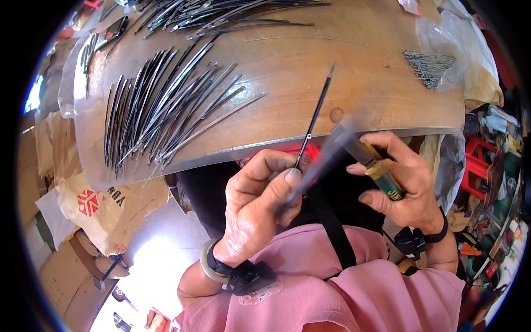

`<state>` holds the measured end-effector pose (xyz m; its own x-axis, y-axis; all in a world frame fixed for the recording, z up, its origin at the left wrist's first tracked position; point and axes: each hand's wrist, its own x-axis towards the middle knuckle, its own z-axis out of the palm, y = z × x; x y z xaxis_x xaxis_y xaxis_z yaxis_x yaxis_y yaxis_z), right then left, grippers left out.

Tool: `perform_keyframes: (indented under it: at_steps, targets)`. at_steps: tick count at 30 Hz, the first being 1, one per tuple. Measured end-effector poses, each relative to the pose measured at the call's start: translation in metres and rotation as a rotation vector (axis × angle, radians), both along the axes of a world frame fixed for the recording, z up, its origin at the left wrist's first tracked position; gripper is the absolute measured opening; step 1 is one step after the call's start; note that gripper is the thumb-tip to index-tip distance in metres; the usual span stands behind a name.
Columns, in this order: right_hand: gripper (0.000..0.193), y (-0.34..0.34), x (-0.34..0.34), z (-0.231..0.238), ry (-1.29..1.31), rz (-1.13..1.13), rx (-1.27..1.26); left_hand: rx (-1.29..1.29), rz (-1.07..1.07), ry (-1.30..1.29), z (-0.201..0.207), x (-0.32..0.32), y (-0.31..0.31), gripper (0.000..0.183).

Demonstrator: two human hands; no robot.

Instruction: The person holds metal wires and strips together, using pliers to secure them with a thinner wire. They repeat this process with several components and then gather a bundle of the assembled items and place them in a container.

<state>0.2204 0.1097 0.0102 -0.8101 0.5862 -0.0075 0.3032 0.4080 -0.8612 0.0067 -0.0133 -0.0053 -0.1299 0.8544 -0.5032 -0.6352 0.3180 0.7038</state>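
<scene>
My left hand is closed, with thumb and forefinger pinching a slim black strip that points up and away over the table's near edge. My right hand is wrapped round a pair of pliers with green and yellow handles. The plier head is smeared by motion. A long blurred grey shape runs between the plier head and my left fingers; I cannot tell whether the jaws grip it. Many similar strips lie fanned out on the table, left of my left hand.
Another heap of dark strips lies at the far side of the wooden table. One thin wire lies nearby. A bundle of thin metal wires sits on clear plastic at the right. Beyond it stands a red stool; a printed paper sack hangs at left.
</scene>
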Motion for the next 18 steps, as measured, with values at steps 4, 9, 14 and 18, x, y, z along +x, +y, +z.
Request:
perform_keyframes:
  at_steps: [4, 9, 14, 18]
  targets:
    - [0.035, -0.004, -0.005, -0.002, -0.003, 0.064, -0.075, 0.153, 0.0, 0.165, 0.005, 0.001, -0.004, 0.011]
    - [0.034, -0.008, -0.011, -0.001, -0.098, 0.145, 0.074, 0.088, -0.029, 0.282, 0.003, 0.002, -0.001, 0.012]
    - [0.028, -0.012, -0.018, -0.013, -0.098, 0.243, 0.249, 0.054, 0.024, 0.325, -0.01, -0.001, -0.004, 0.01]
    - [0.033, 0.0, -0.041, -0.013, -0.01, 0.256, 0.245, 0.017, 0.129, 0.354, 0.001, -0.015, 0.001, 0.009]
